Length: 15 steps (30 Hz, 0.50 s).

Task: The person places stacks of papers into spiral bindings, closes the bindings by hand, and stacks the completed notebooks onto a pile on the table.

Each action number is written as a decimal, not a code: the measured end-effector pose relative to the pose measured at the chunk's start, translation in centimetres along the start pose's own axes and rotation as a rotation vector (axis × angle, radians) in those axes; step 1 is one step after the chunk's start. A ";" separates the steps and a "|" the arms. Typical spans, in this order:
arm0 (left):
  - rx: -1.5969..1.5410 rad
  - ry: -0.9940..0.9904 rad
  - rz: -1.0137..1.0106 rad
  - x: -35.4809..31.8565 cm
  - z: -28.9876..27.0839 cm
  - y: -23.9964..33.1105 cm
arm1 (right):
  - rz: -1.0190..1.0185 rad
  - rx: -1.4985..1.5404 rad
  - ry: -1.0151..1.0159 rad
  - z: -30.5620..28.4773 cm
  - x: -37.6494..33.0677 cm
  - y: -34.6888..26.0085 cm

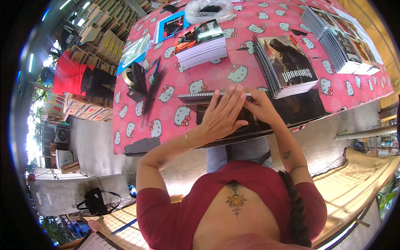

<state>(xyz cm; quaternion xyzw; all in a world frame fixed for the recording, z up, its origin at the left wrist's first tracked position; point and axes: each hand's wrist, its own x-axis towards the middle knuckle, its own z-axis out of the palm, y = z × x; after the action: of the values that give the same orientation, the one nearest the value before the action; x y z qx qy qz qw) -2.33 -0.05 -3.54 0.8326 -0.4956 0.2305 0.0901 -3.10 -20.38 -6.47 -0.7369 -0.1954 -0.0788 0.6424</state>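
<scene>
A dark-covered spiral notebook [193, 99] lies at the table's near edge, its binding along the far side. My left hand [225, 111] rests across it, palm down, with the fingers stretched out and covering much of the cover. At the binding's right end, my right hand [261, 106] has its fingers curled in and pinched on the notebook; its fingertips are partly hidden behind the left hand. Just beyond the right hand stands a stack of spiral notebooks [288, 62] with a hooded figure on the top cover. A dark glossy sheet [302, 107] lies beside my right wrist.
The table has a pink cat-print cover [166, 110]. On it are a tape dispenser [135, 81], long black binding coils [151, 93], a pile of page blocks [202, 46], a plastic bag [208, 10] and more notebook stacks [333, 39]. A person in red [71, 73] stands near cardboard boxes [106, 48] at left.
</scene>
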 end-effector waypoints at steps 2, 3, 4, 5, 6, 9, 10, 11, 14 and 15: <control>0.105 -0.025 -0.034 1.2 -0.1 -0.3 | 0.008 0.010 0.020 0.2 0.2 0.6; 0.104 -0.033 -0.071 1.9 -0.2 -0.4 | 0.047 -0.005 0.015 0.0 0.4 0.4; 0.103 -0.041 -0.108 2.2 -0.1 -0.4 | 0.087 -0.021 0.009 -0.1 0.4 0.2; 0.041 -0.020 -0.089 1.0 0.8 0.2 | 0.093 0.002 0.012 -0.1 0.3 0.3; -0.018 0.000 -0.070 -1.2 2.2 1.4 | 0.097 0.025 0.013 0.0 0.1 0.4; -0.006 -0.006 -0.128 0.7 0.6 0.7 | 0.127 0.085 0.024 0.1 0.3 -0.1; 0.029 -0.017 -0.177 2.1 -0.3 -0.1 | 0.143 0.102 0.019 0.3 0.4 -0.4; 0.046 0.033 -0.178 2.5 -0.5 -0.9 | 0.122 0.112 0.029 0.7 0.5 -0.4; -0.030 0.042 -0.136 1.7 0.0 -0.1 | 0.098 0.053 0.070 0.3 0.3 -0.3; -0.032 0.068 -0.157 2.1 -0.6 -0.1 | 0.117 -0.011 0.073 0.0 0.1 -0.7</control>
<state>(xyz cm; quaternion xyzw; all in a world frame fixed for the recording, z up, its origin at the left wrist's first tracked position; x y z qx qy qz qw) -1.55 -1.41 -2.05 0.8591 -0.4290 0.2426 0.1381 -3.27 -20.28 -5.80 -0.7472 -0.1278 -0.0689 0.6485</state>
